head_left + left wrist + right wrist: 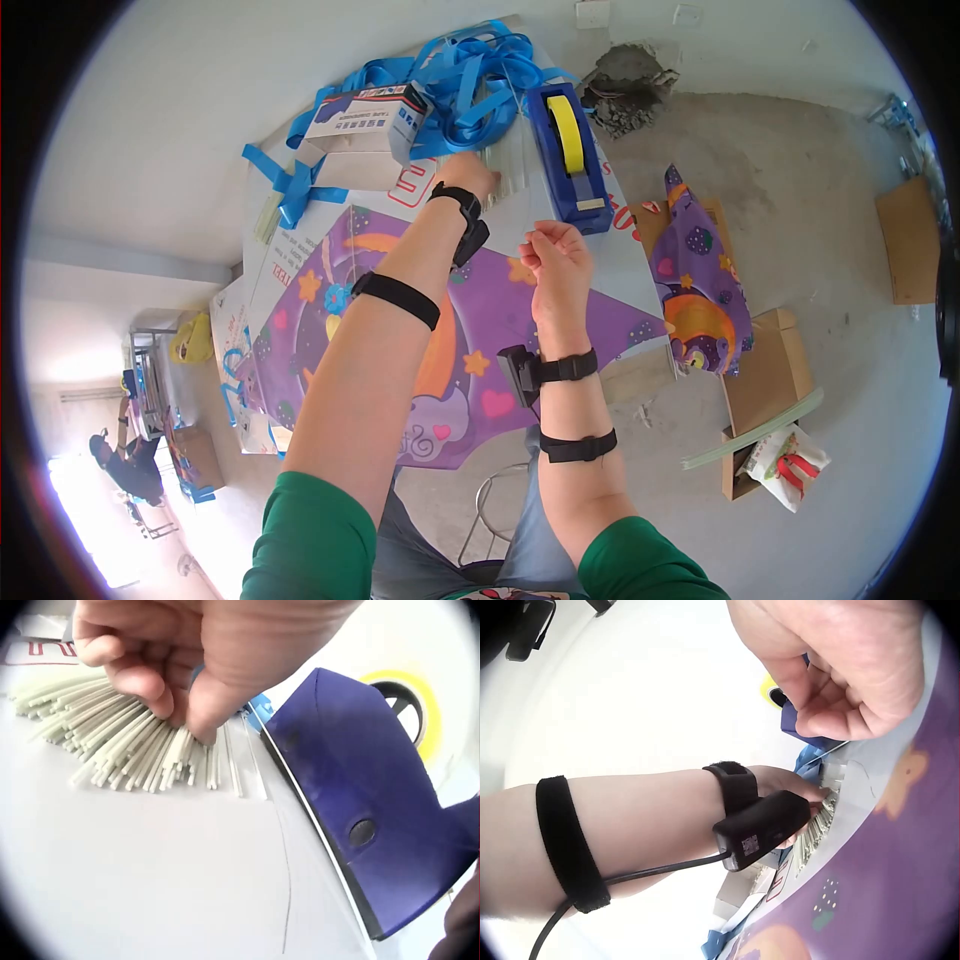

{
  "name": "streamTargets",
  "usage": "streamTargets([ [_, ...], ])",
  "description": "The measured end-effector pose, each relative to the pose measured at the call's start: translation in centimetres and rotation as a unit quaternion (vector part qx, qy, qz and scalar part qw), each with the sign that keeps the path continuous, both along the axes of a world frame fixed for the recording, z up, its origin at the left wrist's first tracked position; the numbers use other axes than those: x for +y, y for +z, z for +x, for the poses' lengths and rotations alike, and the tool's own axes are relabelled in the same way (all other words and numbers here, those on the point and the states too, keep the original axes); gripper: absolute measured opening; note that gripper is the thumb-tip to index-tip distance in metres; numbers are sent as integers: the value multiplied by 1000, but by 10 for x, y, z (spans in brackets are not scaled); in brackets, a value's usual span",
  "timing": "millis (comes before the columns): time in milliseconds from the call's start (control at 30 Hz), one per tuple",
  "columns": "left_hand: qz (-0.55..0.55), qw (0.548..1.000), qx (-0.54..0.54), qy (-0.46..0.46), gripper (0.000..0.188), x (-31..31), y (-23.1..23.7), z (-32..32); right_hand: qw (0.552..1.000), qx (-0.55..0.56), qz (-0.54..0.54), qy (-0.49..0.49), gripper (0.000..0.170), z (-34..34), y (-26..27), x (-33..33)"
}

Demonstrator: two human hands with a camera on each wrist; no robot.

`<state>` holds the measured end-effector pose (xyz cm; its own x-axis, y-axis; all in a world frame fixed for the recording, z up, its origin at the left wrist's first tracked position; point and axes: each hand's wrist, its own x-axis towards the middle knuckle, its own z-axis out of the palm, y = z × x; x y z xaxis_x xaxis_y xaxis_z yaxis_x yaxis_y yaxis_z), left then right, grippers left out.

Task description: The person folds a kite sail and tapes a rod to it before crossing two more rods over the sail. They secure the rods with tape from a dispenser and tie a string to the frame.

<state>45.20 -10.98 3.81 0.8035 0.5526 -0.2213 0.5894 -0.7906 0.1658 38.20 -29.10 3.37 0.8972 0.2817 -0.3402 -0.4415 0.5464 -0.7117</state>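
Note:
My left hand point(247, 652) pinches with thumb and fingertips at a fanned pile of thin whitish sticks point(142, 761) on the pale board. How many sticks are between the fingertips is hidden. My right hand point(560, 265) hovers over the near side of the board, close to the blue tape dispenser point(580, 190), its fingers loosely curled and the thumb near the index finger. Nothing shows between those fingers in the right wrist view. One long thin white stick point(330, 847) runs along the dispenser's base.
Blue ribbon point(475, 85) lies tangled behind an opened tape dispenser box point(365, 130). Purple printed fabric point(490, 330) with stars and hearts spreads before me; a second purple piece point(700, 270) hangs at the right. Cardboard boxes point(770, 375) sit on the floor. Another person point(130, 460) is far left.

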Motion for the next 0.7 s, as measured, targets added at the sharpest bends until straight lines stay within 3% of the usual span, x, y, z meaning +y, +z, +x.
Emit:
streamTargets([
  [300, -53, 999, -9, -2, 38, 28, -16, 7, 1000, -9, 0, -3, 6, 2, -4, 1],
  [500, -150, 987, -58, 25, 33, 29, -9, -3, 1000, -22, 1, 7, 7, 1, -6, 2],
  [567, -237, 966, -88, -44, 30, 24, -2, -21, 1000, -18, 4, 15, 7, 2, -5, 2],
  [700, -432, 894, -109, 48, 24, -4, 21, -80, 996, 6, -49, 81, 9, 0, 1, 4],
])
